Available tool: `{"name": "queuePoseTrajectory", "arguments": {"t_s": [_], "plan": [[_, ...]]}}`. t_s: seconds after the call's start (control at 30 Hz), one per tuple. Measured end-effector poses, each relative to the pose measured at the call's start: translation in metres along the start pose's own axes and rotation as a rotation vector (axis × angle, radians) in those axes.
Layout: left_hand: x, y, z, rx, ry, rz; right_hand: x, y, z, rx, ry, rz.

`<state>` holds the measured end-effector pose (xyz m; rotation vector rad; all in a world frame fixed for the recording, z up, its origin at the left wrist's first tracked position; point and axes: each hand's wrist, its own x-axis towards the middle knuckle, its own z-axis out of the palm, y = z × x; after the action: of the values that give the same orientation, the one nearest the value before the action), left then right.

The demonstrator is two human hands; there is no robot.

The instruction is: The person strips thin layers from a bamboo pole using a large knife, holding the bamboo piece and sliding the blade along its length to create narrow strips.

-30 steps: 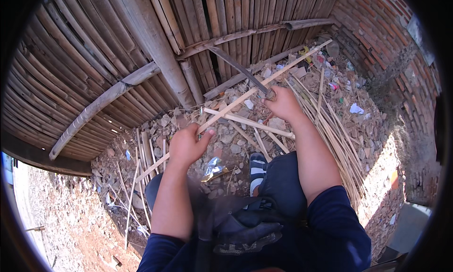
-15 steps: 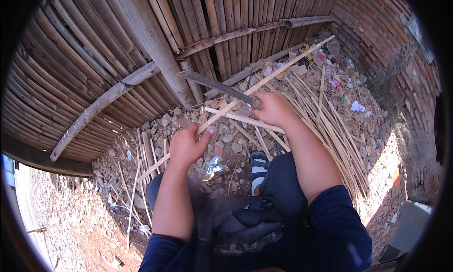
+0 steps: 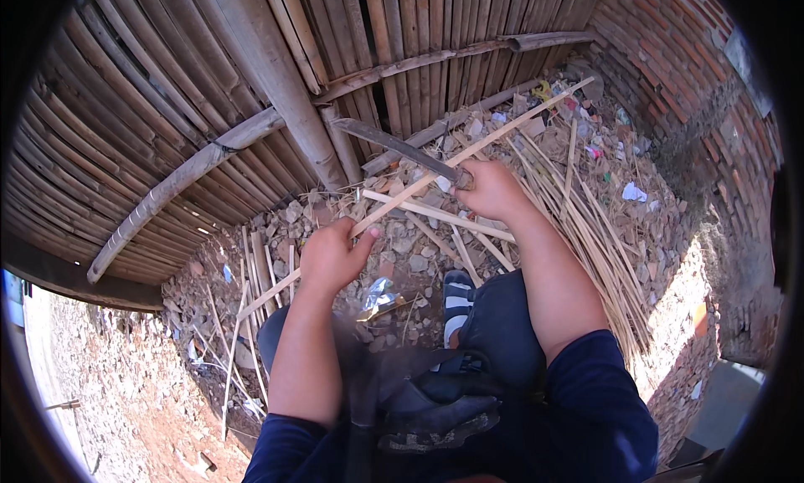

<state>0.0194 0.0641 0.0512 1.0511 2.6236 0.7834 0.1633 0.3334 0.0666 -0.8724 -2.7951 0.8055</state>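
A long pale bamboo strip (image 3: 511,130) runs slantwise from low on the left to far on the right. My left hand (image 3: 329,253) is closed round it near its middle. In my right hand (image 3: 488,188) is the handle of a machete (image 3: 402,147), its dark blade pointing left and away from me. The blade crosses the strip just left of my right fist and seems to rest against it; the contact itself is hard to make out. Below them another pale bamboo piece (image 3: 435,213) lies crosswise, one end passing under my right forearm.
To the right lies a heap of thin bamboo strips (image 3: 590,253). More strips (image 3: 239,349) lean at the left. Rubble and litter cover the ground, with a crumpled silver wrapper (image 3: 378,300) between my knees. A bamboo wall (image 3: 435,31) stands ahead and a brick wall (image 3: 670,56) at the right.
My right hand and the machete have shifted slightly to the right along the strip. The strip's far end has dipped a little. My left hand keeps its hold.
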Motion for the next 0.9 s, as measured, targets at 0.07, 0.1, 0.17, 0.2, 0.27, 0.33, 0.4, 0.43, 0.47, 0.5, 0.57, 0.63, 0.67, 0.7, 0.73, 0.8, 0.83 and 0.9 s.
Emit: {"name": "queuePoseTrajectory", "arguments": {"t_s": [0.07, 0.1, 0.17, 0.2, 0.27, 0.33, 0.4, 0.43, 0.47, 0.5, 0.57, 0.63, 0.67, 0.7, 0.73, 0.8, 0.83, 0.9], "plan": [[0.000, 0.000, 0.002, -0.010, 0.003, 0.006, 0.001, 0.005, 0.002, -0.052, 0.063, -0.087], [0.000, 0.000, 0.003, -0.016, 0.012, 0.007, 0.000, 0.007, 0.001, -0.050, 0.065, -0.084], [0.000, 0.001, 0.004, -0.025, 0.021, 0.006, 0.000, 0.011, -0.002, 0.053, 0.081, -0.037], [0.001, 0.001, 0.004, -0.027, 0.017, 0.010, 0.001, 0.014, -0.001, 0.052, 0.081, -0.037], [0.002, 0.003, 0.004, -0.033, 0.012, 0.015, 0.002, 0.016, -0.001, 0.074, 0.103, -0.001], [0.002, 0.004, 0.004, -0.001, 0.002, 0.019, -0.001, 0.004, -0.009, 0.024, 0.037, 0.048], [0.001, 0.003, 0.004, 0.002, 0.004, 0.015, 0.001, 0.001, -0.005, -0.023, -0.032, 0.094], [0.001, 0.004, 0.004, 0.005, 0.004, 0.020, 0.002, 0.004, 0.002, -0.015, -0.026, 0.033], [0.002, 0.004, 0.005, 0.007, 0.003, 0.023, 0.003, 0.007, 0.006, -0.006, -0.021, -0.029], [0.002, 0.005, 0.005, 0.006, 0.002, 0.024, 0.003, 0.010, 0.007, -0.005, -0.019, -0.026], [0.001, 0.003, 0.004, 0.009, 0.003, 0.019, 0.001, -0.006, 0.005, -0.076, -0.055, -0.033], [0.001, 0.001, 0.004, 0.006, 0.010, 0.006, -0.001, -0.008, 0.005, -0.065, -0.045, -0.018], [0.000, 0.001, 0.004, 0.005, 0.010, 0.006, -0.001, -0.009, 0.005, -0.058, -0.034, -0.003], [0.000, 0.002, 0.003, 0.006, 0.008, 0.011, -0.001, -0.007, 0.006, -0.058, -0.035, -0.003], [0.001, 0.002, 0.003, 0.004, 0.007, 0.018, 0.000, -0.003, 0.006, -0.003, -0.029, 0.006], [0.001, 0.004, 0.003, -0.002, -0.004, 0.022, 0.000, 0.001, 0.005, 0.048, -0.024, 0.015], [0.001, 0.004, 0.003, -0.003, -0.013, 0.024, 0.000, 0.001, 0.004, 0.031, -0.015, 0.037], [0.001, 0.004, 0.003, 0.004, -0.015, 0.022, 0.000, -0.003, 0.000, 0.013, -0.008, 0.057]]}}
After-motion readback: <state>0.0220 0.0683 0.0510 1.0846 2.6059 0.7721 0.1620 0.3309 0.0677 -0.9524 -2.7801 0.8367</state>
